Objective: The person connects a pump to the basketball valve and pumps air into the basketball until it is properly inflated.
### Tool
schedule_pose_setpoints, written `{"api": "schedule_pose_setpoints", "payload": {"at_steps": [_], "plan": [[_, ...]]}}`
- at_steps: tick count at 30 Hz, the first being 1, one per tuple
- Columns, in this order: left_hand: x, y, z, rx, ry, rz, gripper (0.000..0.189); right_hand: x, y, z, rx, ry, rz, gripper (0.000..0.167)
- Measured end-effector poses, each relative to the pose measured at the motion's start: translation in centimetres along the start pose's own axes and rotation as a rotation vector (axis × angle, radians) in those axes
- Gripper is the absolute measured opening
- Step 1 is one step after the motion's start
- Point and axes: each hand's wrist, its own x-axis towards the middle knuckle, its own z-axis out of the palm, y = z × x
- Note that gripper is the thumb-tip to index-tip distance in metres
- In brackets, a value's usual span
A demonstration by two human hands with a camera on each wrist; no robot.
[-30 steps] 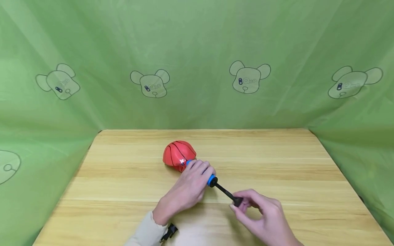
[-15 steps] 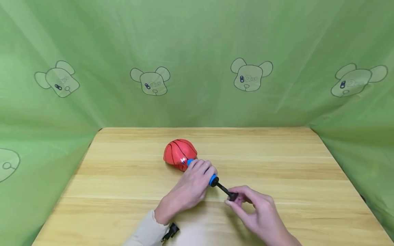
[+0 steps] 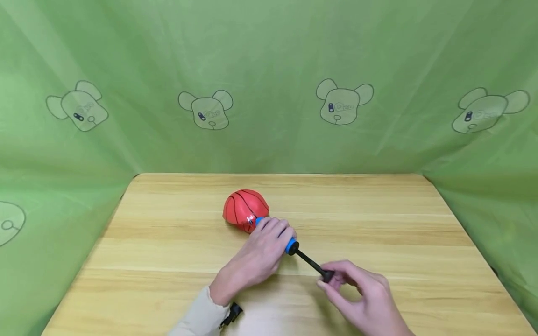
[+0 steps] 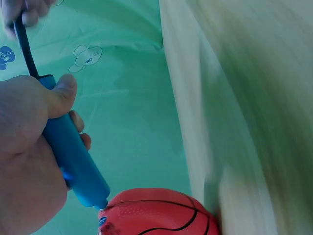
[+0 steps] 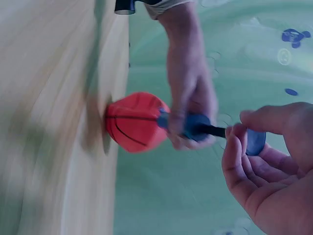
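A red ball with black lines [image 3: 245,208], partly slack in shape, lies on the wooden table. The blue barrel of a hand pump [image 4: 78,156] points at it, its tip meeting the ball's skin in the left wrist view. My left hand [image 3: 260,247] grips the barrel with fingers wrapped around it. A black rod [image 3: 308,260] extends from the barrel's near end toward the right. My right hand [image 3: 363,291] pinches the black knob at the rod's end [image 3: 328,276] between thumb and fingers. In the right wrist view the knob [image 5: 256,142] shows as a round disc.
Beside the left sleeve [image 3: 201,312] a small black object [image 3: 232,314] is near the table's front edge; its kind is unclear. Green cloth [image 3: 269,140] with bear-head prints hangs behind and at both sides of the wooden table [image 3: 378,210].
My right hand pushed the pump rod inward, up and left, then drew it back out to the lower right. The left hand, barrel and ball stay nearly in place.
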Motion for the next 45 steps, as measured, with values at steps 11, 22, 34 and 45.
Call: {"api": "schedule_pose_setpoints", "payload": {"at_steps": [11, 22, 34, 45], "plan": [[-0.2, 0.2, 0.2, -0.014, -0.015, -0.001, 0.007, -0.4, 0.2, -0.2, 0.006, -0.044, 0.045, 0.038], [-0.7, 0.4, 0.0, -0.191, -0.108, -0.005, 0.028, 1.4, 2.4, 3.0, 0.024, -0.068, 0.086, 0.036], [-0.3, 0.3, 0.2, -0.226, -0.049, 0.022, 0.037, -0.9, 0.1, -1.0, 0.037, -0.051, 0.126, 0.041], [0.1, 0.9, 0.5, -0.148, -0.012, -0.002, 0.031, -0.1, 1.1, 0.5, 0.042, -0.037, 0.088, 0.042]]}}
